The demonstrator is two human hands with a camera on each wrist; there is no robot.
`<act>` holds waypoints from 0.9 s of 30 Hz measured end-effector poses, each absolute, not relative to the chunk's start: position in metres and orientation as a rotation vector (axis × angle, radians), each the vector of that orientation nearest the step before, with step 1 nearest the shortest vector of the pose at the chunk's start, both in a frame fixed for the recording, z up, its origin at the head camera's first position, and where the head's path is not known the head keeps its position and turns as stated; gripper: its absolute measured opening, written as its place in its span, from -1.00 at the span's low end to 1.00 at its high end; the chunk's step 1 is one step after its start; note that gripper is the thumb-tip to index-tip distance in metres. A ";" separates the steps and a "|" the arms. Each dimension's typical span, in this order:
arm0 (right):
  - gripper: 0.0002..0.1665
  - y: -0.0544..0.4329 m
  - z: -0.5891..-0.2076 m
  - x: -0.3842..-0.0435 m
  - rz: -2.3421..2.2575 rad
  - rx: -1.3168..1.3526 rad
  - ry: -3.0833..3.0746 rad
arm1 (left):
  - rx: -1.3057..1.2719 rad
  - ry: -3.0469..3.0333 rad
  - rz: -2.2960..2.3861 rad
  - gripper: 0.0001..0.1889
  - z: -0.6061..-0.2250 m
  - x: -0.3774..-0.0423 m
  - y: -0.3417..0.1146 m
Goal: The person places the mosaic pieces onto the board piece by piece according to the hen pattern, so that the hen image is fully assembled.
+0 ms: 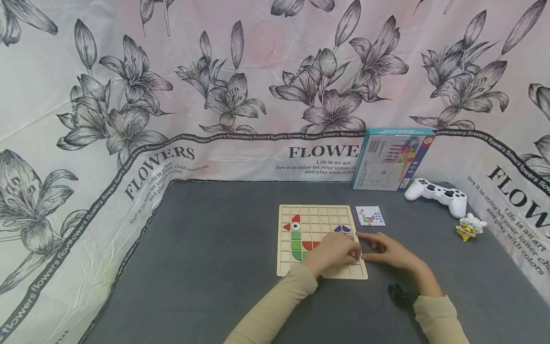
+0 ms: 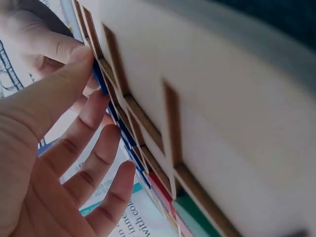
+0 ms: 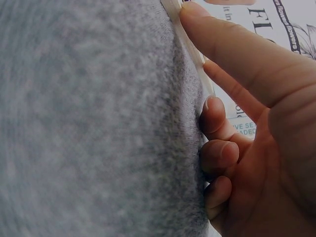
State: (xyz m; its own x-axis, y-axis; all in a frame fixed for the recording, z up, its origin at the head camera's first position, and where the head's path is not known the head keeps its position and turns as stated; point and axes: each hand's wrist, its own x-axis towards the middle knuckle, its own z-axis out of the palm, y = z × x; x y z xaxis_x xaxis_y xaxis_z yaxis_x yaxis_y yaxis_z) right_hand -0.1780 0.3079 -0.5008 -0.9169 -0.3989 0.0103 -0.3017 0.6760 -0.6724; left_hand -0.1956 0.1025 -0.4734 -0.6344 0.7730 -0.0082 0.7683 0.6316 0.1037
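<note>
A wooden grid board [image 1: 284, 268] lies on the grey table. On its left side are red pieces, an eye piece [image 1: 295, 226] and green squares [image 1: 296, 244]; a red piece [image 1: 307, 245] sits lower, partly behind my left hand [image 1: 333, 249]. Two blue pieces [image 1: 338, 229] show near the board's right side. My left hand reaches over the lower right of the board, pinching a blue piece [image 2: 100, 79] between thumb and finger at the grid. My right hand [image 1: 388, 251] touches the board's right edge with extended thumb and index finger, its other fingers bent.
A small pattern card [image 1: 370, 216] lies beyond the board's upper right corner. Behind it stands a box [image 1: 380, 162], with a white game controller [image 1: 436, 195] and a small toy figure [image 1: 470, 227] farther right. A black object [image 1: 397, 295] lies by the right forearm.
</note>
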 end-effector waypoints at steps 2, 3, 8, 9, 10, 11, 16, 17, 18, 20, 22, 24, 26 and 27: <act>-0.28 0.308 -0.501 -0.178 -1.060 -0.579 2.746 | 1.307 2.778 0.137 -0.83 -0.473 -0.196 0.102; -0.28 0.308 -0.500 -0.178 -1.057 -0.580 2.744 | 1.304 2.772 0.136 -0.83 -0.473 -0.195 0.102; -0.25 0.310 -0.498 -0.178 -1.082 -0.570 2.711 | 1.303 2.763 0.122 -0.81 -0.473 -0.194 0.098; -0.25 0.310 -0.498 -0.179 -1.094 -0.567 2.703 | 1.303 2.764 0.117 -0.80 -0.473 -0.194 0.098; -0.24 0.311 -0.499 -0.179 -1.102 -0.566 2.695 | 1.305 2.765 0.109 -0.80 -0.474 -0.194 0.098; -0.24 0.311 -0.499 -0.179 -1.107 -0.566 2.691 | 1.306 2.765 0.100 -0.79 -0.474 -0.193 0.097; -0.24 0.311 -0.500 -0.180 -1.101 -0.561 2.687 | 1.324 2.770 0.075 -0.77 -0.474 -0.193 0.094; -0.24 0.311 -0.499 -0.179 -1.098 -0.561 2.689 | 1.333 2.773 0.074 -0.77 -0.474 -0.192 0.093; -0.24 0.310 -0.499 -0.179 -1.097 -0.557 2.689 | 1.337 2.777 0.079 -0.77 -0.474 -0.193 0.092; -0.25 0.310 -0.499 -0.179 -1.095 -0.559 2.689 | 1.348 2.785 0.078 -0.78 -0.474 -0.192 0.089; -0.25 0.309 -0.498 -0.179 -1.095 -0.565 2.691 | 1.353 2.788 0.092 -0.79 -0.473 -0.192 0.085; -0.24 0.309 -0.498 -0.179 -1.095 -0.569 2.697 | 1.353 2.791 0.102 -0.81 -0.473 -0.192 0.080; -0.24 0.309 -0.498 -0.179 -1.090 -0.574 2.706 | 1.344 2.793 0.123 -0.81 -0.471 -0.192 0.074; -0.24 0.309 -0.497 -0.179 -1.087 -0.575 2.711 | 1.332 2.795 0.137 -0.81 -0.470 -0.192 0.071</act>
